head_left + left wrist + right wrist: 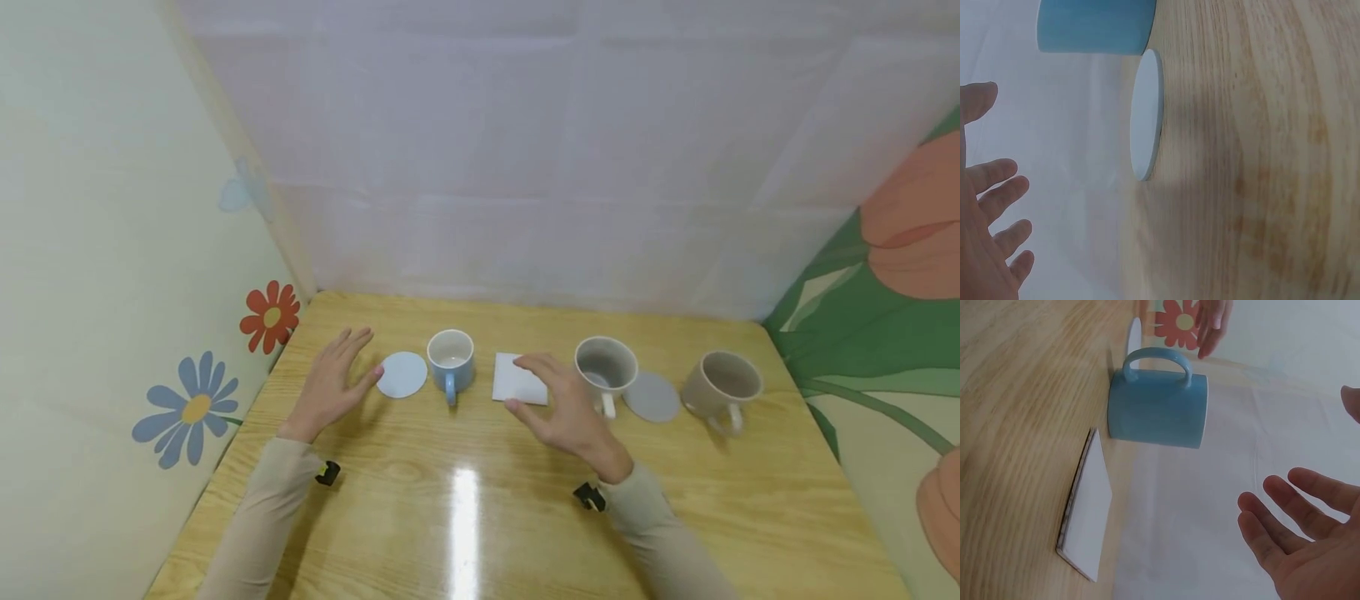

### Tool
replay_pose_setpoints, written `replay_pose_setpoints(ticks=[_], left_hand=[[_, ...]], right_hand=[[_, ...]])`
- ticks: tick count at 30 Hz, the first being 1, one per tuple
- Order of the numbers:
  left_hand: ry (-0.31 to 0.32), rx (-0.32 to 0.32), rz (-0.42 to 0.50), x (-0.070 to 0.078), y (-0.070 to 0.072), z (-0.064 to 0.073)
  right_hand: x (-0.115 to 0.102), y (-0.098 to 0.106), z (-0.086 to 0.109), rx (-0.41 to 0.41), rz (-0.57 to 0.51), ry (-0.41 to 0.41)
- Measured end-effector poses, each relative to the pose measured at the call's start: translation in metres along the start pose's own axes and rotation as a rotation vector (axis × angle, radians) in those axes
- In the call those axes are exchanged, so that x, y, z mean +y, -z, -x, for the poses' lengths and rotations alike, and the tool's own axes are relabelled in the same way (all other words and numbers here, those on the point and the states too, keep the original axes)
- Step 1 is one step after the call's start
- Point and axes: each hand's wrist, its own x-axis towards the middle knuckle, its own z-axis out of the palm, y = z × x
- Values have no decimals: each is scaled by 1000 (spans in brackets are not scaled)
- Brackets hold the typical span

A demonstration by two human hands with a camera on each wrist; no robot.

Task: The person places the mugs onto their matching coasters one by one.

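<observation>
Over the left part of the table, my left hand [330, 390] hovers with spread fingers, beside a pale round coaster [402, 374]. A light-blue mug [465, 377] stands upright just right of that coaster, its handle towards me. My right hand [567, 410] is held above the table near a white square coaster [516, 385], partly covering it in the head view; thumb and fingers are apart, with nothing between them. In the right wrist view the square coaster [1090, 509] lies flat beside the blue mug [1157, 412], and the right hand [1313, 540] touches neither.
Right of my right hand stands a white mug [606, 367] with a grey inside. A grey round coaster [652, 397] lies beside it, then a beige mug [705, 396]. The wooden table [405, 517] meets a pale cloth backdrop [480, 167] and patterned side panels.
</observation>
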Motion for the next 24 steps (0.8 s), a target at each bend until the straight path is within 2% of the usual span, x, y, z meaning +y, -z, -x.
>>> replay_pose_setpoints(ticks=[8,14,24], left_hand=[[23,-36,10,-3,-2,2],[12,-22,10,-6,-7,3],[38,-67,5,-6,-9,5]], right_hand=[[-2,-7,-1,-28,-12,-18],[-4,-11,-1,-60,-24,-60],[1,-23,0,-44,-131,-37]])
